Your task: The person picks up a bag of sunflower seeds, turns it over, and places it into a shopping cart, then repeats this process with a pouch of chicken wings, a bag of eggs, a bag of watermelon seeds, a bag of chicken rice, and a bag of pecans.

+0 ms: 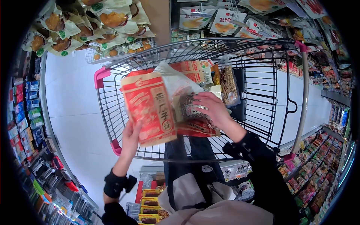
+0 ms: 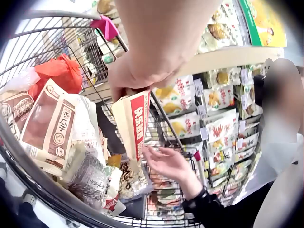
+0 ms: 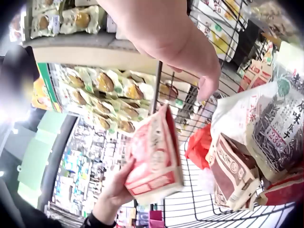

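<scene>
My left hand (image 1: pixel 131 135) grips a red and cream paper snack bag (image 1: pixel 147 107) by its lower left side, holding it up over the shopping cart. My right hand (image 1: pixel 213 108) has loosely extended fingers and holds nothing; in the head view it overlaps a clear-windowed pouch of sunflower seeds (image 1: pixel 186 105). The left wrist view puts this hand beside the raised paper bag, palm turned up. Among the goods in the cart are a brown and cream paper bag (image 2: pixel 51 127), a white bag (image 1: pixel 170 75), a red plastic bag (image 3: pixel 199 148) and a clear bag of nuts (image 1: pixel 228 84).
The wire cart (image 1: pixel 112 97) has pink corner pieces and a grey handle (image 1: pixel 304 90) on the right. Shelves of packaged foods (image 1: pixel 112 22) stand beyond it, with more racks (image 1: pixel 311 172) to the right and left. White floor (image 1: pixel 71 97) shows left of the cart.
</scene>
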A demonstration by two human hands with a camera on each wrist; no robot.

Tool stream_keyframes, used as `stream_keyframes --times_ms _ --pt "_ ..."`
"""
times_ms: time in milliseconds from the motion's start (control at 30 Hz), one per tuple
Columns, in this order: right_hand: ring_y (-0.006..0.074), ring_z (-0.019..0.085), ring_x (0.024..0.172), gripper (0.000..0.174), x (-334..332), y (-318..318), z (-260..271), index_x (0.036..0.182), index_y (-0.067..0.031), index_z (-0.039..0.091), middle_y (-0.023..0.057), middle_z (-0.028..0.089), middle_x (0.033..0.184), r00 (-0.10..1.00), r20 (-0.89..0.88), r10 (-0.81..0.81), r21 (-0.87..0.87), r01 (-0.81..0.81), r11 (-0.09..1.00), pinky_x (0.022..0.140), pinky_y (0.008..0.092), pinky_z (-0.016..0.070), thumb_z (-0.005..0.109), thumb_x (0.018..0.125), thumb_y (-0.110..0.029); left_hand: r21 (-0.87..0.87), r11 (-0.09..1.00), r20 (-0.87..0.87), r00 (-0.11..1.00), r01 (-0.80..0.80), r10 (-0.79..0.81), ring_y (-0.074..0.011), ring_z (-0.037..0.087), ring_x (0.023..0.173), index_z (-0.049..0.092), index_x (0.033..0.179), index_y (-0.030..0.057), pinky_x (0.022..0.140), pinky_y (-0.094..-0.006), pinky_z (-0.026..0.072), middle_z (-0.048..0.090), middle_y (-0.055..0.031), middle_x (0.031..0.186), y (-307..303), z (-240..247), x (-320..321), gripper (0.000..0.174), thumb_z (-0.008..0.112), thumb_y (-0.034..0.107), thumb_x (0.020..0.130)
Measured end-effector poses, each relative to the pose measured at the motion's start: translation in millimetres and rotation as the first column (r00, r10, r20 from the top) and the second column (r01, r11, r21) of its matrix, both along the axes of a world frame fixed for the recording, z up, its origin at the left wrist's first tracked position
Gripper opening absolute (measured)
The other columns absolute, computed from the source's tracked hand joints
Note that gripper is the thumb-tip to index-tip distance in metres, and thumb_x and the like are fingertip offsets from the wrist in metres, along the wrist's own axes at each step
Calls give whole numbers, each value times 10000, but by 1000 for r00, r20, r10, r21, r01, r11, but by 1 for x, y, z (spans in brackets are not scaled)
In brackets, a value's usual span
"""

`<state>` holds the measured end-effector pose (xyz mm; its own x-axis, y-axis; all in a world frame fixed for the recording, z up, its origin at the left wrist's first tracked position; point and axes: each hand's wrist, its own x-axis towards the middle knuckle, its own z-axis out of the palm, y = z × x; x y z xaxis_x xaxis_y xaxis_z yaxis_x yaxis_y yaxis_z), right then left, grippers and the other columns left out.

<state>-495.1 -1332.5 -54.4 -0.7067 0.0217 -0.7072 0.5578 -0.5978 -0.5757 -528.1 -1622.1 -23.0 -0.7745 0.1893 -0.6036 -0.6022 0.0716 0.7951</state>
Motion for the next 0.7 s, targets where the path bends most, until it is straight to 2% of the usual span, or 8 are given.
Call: stream_keyframes --times_ms 33,100,233,333,433,533,567,700 --pt "221 526 977 259 7 10 14 1089 -26 450 126 516 1089 1000 1 -23 -6 23 1000 826 338 440 455 839 -93 -50 994 -21 995 93 -94 -72 504 862 443 1140 -10 762 -217 406 562 -45 974 5 -14 -5 320 480 178 884" --pt "233 511 1021 261 24 25 37 1108 -18 435 144 500 1128 998 5 -70 -19 70 997 859 344 426 413 858 -90 -21 989 -16 989 145 -145 -86 517 834 443 1147 -2 731 -212 415 571 -49 947 21 -45 -14 334 509 168 867" --pt "245 508 1014 223 65 35 49 1056 -30 461 147 491 1130 982 31 -186 -39 187 982 874 355 399 415 861 -126 -25 956 45 956 291 -290 -97 537 814 438 1156 9 702 -202 424 576 -51 949 53 -100 -35 356 535 160 849" --pt "242 507 1015 210 90 30 49 1045 -39 457 149 487 1136 971 95 -220 -67 226 972 873 349 394 412 860 -130 -48 921 37 922 386 -385 -116 527 902 423 1185 20 788 -242 429 561 -53 1030 80 -132 -45 372 522 167 858" --pt "234 505 1012 210 107 24 47 1052 -51 445 141 494 1128 968 159 -196 -80 210 974 867 348 388 415 861 -132 91 943 151 932 319 -330 -119 531 890 432 1183 30 777 -239 430 563 -50 1023 102 -156 -52 375 534 175 852" --pt "229 508 1006 209 115 20 47 1051 -54 456 128 512 1109 958 204 -200 -98 223 970 861 354 387 426 861 -136 16 928 81 925 372 -372 -113 530 881 433 1185 34 760 -238 436 563 -49 1019 118 -180 -58 374 533 176 854" --pt "227 510 1003 207 117 18 46 1048 -53 461 125 517 1104 956 207 -208 -108 234 966 859 355 390 431 861 -135 109 948 40 951 300 -306 -117 564 716 449 1163 49 584 -246 460 579 -58 951 119 -206 -58 366 551 188 841" --pt "231 514 991 210 125 16 42 1046 -46 470 129 522 1097 955 200 -219 -132 248 960 849 352 399 433 859 -134 -175 922 -26 934 346 -355 -138 563 646 474 1133 40 573 -279 456 603 -58 803 127 -220 -76 365 567 219 829"
